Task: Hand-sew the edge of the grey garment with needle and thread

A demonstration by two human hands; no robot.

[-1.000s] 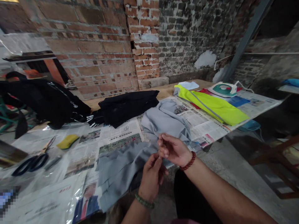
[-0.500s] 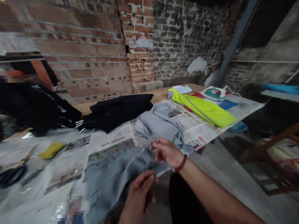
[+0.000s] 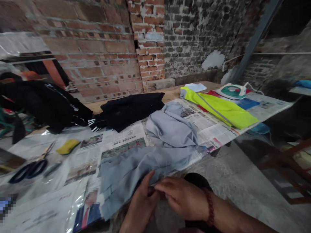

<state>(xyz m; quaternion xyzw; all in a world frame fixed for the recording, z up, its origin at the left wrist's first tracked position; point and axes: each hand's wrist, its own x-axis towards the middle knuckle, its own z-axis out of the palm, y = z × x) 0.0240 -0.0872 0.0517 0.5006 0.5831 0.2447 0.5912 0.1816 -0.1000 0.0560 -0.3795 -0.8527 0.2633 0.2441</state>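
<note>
A length of grey cloth (image 3: pixel 131 173) lies along the table's near edge, with a loosely bunched part (image 3: pixel 170 126) behind it. My left hand (image 3: pixel 143 202) is at the cloth's near edge, thumb raised and fingers curled in. Close against it is my right hand (image 3: pixel 183 197), with a red bead bracelet on the wrist. Its fingers are bent and their tips meet those of my left hand. Anything pinched between them is too small or hidden to make out.
Newspaper under clear plastic covers the table. On the left are scissors (image 3: pixel 34 166), a yellow sponge-like piece (image 3: pixel 68 146) and a black bag (image 3: pixel 46 105). Behind the cloth lie folded black clothing (image 3: pixel 131 110) and a neon-yellow garment (image 3: pixel 221 108). An iron (image 3: pixel 232 91) rests at the far right.
My right hand has come down from above the grey cloth to my left hand, and their fingertips now meet. The view has turned slightly left.
</note>
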